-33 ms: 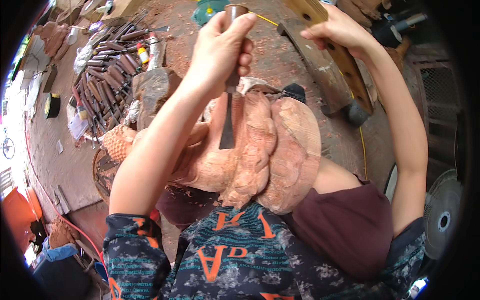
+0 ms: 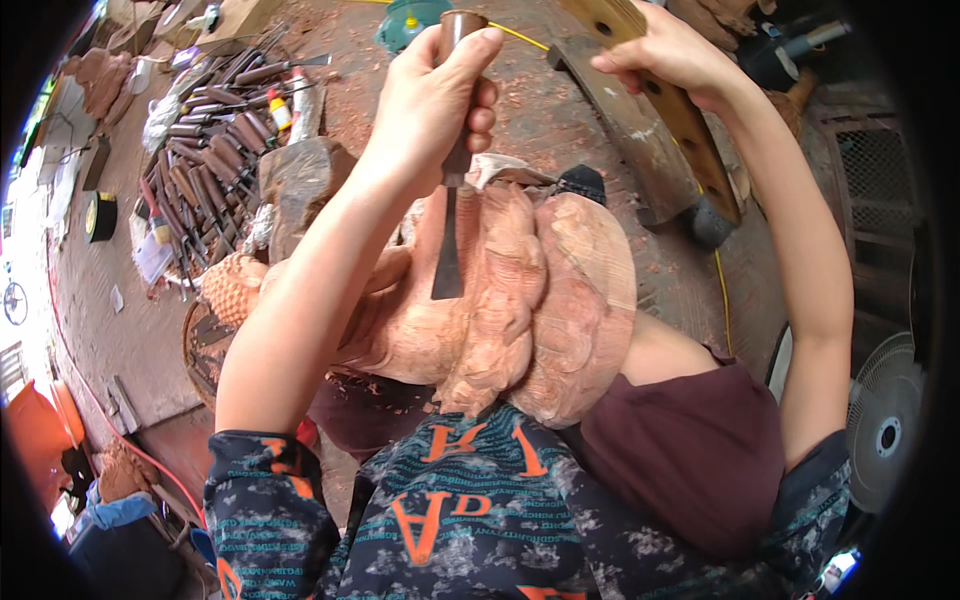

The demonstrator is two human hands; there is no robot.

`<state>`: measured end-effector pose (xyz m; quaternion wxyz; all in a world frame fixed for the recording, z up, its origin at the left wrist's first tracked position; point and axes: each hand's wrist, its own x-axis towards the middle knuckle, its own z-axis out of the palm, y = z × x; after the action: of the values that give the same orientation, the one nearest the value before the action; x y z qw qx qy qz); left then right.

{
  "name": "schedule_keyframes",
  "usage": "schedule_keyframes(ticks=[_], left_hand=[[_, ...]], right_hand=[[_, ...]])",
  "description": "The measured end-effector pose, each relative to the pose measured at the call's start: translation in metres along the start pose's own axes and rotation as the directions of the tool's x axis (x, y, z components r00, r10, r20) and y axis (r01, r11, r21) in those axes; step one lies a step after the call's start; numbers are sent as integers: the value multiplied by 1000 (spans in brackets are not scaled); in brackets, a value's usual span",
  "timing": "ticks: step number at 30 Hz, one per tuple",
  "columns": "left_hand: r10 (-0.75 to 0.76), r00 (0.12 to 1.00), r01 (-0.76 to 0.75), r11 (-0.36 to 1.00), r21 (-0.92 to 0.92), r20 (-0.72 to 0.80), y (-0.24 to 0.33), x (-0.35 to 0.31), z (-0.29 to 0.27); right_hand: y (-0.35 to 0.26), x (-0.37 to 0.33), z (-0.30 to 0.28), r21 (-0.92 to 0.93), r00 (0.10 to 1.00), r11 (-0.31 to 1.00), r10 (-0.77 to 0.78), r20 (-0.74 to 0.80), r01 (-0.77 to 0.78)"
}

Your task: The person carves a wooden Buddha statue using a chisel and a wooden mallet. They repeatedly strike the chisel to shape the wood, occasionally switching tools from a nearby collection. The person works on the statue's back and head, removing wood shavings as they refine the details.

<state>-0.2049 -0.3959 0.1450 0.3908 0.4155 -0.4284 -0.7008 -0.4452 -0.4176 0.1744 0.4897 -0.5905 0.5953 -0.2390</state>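
My left hand (image 2: 430, 100) is wrapped round the wooden handle of a flat chisel (image 2: 449, 245). The blade points down, its wide edge over the carved wooden figure (image 2: 490, 300), which lies across my lap with its knobbly head (image 2: 236, 287) to the left. Whether the edge touches the wood I cannot tell. My right hand (image 2: 670, 60), raised at the upper right, is closed with the thumb out to the left. A brown wooden bar with drilled holes (image 2: 697, 150) runs beside and behind that hand; what its fingers hold is hidden.
Many chisels with wooden handles (image 2: 215, 165) are heaped at the left, by a rough wood block (image 2: 305, 185). A yellow glue bottle (image 2: 279, 110) lies among them. A black tape roll (image 2: 101, 216) is further left. Wood chips litter the floor. A fan (image 2: 885, 425) stands at right.
The whole view has shifted slightly to the left. The chisel and both hands keep nearly the same place over the figure.
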Motion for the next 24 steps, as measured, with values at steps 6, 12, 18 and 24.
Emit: schedule_keyframes(ticks=[6,12,18,24], left_hand=[[-9,997,4,998,64,78,-3,-2,4],[-80,981,56,989,134,179,-7,-11,12],[45,994,-48,999,21,102,-1,1,3],[-86,988,62,981,184,126,-9,-11,11]], right_hand=[[-8,2,0,-257,985,953,-137,100,159],[-17,-14,8,-220,994,970,-109,-2,106],[-2,0,1,-46,995,998,37,-95,-42],[12,-6,9,-464,920,810,-391,26,358]])
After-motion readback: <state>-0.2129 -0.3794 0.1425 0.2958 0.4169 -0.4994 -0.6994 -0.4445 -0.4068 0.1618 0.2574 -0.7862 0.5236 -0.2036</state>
